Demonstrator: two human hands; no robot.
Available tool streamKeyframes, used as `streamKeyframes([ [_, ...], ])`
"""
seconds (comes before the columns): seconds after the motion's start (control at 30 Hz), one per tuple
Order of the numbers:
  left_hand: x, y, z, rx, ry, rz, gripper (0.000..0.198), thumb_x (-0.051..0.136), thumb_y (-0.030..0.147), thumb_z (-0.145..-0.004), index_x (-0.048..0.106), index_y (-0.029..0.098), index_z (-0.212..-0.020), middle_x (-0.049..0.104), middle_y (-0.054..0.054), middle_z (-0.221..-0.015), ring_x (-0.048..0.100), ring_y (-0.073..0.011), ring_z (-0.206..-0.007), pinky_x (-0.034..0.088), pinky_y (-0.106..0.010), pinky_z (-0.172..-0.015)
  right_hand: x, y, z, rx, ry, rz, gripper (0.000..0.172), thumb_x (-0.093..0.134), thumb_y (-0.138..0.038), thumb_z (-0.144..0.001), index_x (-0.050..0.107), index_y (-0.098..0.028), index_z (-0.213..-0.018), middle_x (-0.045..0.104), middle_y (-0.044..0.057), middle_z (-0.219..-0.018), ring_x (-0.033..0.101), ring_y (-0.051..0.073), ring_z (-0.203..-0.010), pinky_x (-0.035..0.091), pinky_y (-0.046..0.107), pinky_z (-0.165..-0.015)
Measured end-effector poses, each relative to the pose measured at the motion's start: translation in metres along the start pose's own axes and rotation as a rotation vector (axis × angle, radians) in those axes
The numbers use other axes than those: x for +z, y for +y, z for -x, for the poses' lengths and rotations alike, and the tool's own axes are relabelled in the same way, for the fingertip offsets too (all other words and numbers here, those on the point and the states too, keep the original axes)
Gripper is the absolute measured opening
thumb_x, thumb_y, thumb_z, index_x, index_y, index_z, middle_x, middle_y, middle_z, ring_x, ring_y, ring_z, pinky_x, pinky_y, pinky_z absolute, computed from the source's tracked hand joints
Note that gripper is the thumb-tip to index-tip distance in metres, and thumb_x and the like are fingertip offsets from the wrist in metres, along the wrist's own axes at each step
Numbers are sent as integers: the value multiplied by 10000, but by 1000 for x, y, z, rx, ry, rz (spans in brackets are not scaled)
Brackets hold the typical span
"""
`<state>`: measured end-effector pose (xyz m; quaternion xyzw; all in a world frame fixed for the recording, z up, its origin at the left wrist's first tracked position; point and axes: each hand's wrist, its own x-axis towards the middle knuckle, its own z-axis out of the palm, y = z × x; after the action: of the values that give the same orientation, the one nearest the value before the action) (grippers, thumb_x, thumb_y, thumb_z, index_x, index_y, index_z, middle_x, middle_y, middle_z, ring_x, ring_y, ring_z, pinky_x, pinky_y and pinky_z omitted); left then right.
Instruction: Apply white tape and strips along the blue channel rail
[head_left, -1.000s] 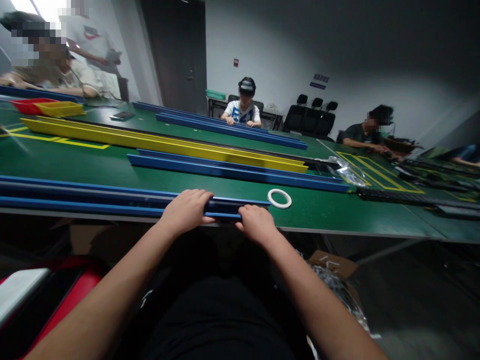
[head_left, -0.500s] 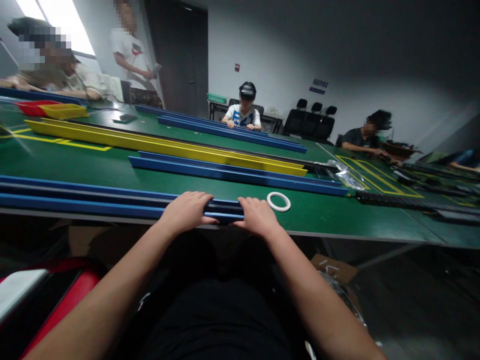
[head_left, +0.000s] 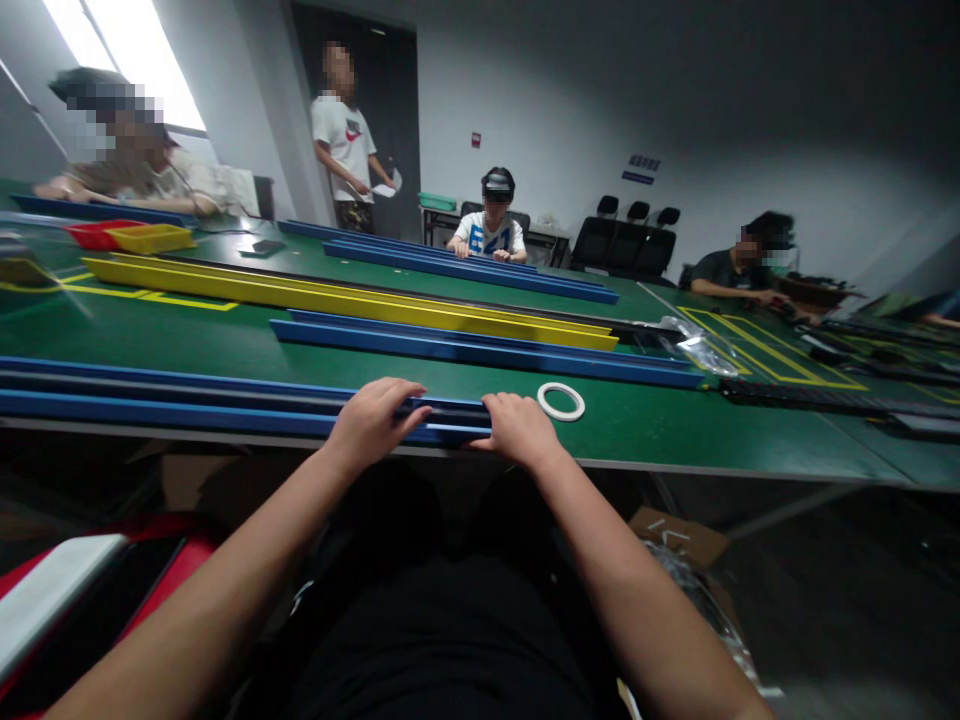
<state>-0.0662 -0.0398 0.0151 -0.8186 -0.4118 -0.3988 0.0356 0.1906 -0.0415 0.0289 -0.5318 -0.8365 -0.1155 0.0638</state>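
A long blue rail [head_left: 172, 400] with a dark channel lies along the near edge of the green table [head_left: 660, 430]. My left hand [head_left: 375, 420] rests on top of it, fingers curled over the rail. My right hand [head_left: 519, 428] covers the rail's right end, fingers bent down over it. A white tape ring [head_left: 560, 401] lies flat on the table just right of my right hand.
Further back lie another blue rail [head_left: 480, 350], a long yellow rail [head_left: 345, 298] and more blue rails [head_left: 465, 265]. Red and yellow bins [head_left: 127, 235] stand far left. Several people sit or stand around the table. A cardboard box [head_left: 679, 535] sits on the floor.
My right hand has slid from the rail's near side onto its right end. The rail's end, once sticking out past that hand, is now covered. The camera has turned slightly.
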Motion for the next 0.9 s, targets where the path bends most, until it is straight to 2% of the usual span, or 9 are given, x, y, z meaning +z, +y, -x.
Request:
streamKeyframes([
  [0.1,2,15,19,-250,202,108,177,517,344,-912,615,197,-912,671,-40,-869,630,-175,-825,493,-304,-790,-1,1,1,-6,6,6,685,612,-748,-723,546,-191,-1115,646,108,-1066,609,273,-983,450,375,-827],
  [0.17,3,24,30,-374,244,137,176,497,338,-916,602,197,-923,653,-22,-833,613,-159,-763,492,-286,-730,-1,1,1,-12,12,2,697,610,-747,-725,542,-193,-1141,648,106,-1064,609,274,-991,451,377,-829],
  [0.23,2,28,37,-415,224,94,184,492,340,-912,595,200,-973,654,-29,-868,610,-169,-787,495,-300,-749,-1,1,0,-15,15,-5,710,591,-761,-729,541,-192,-1152,651,105,-1057,612,276,-993,454,379,-830],
  [0.4,-3,23,40,-253,110,-208,290,549,376,-885,583,223,-1129,635,-111,-1182,547,-280,-1158,404,-448,-1000,-1,1,0,-14,-8,-14,730,556,-800,-717,562,-181,-1105,657,117,-1054,627,277,-977,465,383,-832],
  [0.47,-7,17,36,-232,60,-300,391,576,440,-866,570,235,-1199,609,-127,-1267,502,-320,-1230,351,-502,-1035,-2,5,2,-21,-32,-25,747,557,-806,-710,568,-176,-1112,661,125,-1054,629,280,-989,465,385,-845],
  [0.57,-16,4,24,-202,-79,-357,553,582,579,-824,570,220,-1245,607,-146,-1279,517,-333,-1213,353,-484,-1028,-4,20,9,-41,-54,-56,766,566,-807,-701,577,-173,-1132,666,130,-1057,624,286,-1018,462,390,-870],
  [0.7,-20,-9,6,-150,-253,-415,667,509,734,-783,613,227,-1204,646,-137,-1212,567,-326,-1138,360,-455,-1011,-8,54,26,-16,-87,-93,757,637,-752,-693,585,-177,-1183,663,130,-1101,618,284,-1040,456,390,-892],
  [0.8,-11,-3,-4,-128,-336,-429,699,454,777,-781,626,228,-1178,679,-130,-1093,600,-315,-1042,395,-424,-930,-12,84,41,24,-109,-126,772,712,-688,-669,577,-189,-1241,647,129,-1171,598,282,-1095,437,383,-934],
  [0.9,8,16,-11,-96,-314,-427,708,421,779,-797,630,204,-1153,672,-141,-1040,595,-312,-1011,391,-411,-900,-19,108,54,79,-152,-141,730,719,-658,-682,592,-201,-1236,651,119,-1165,606,277,-1067,442,369,-906],
])
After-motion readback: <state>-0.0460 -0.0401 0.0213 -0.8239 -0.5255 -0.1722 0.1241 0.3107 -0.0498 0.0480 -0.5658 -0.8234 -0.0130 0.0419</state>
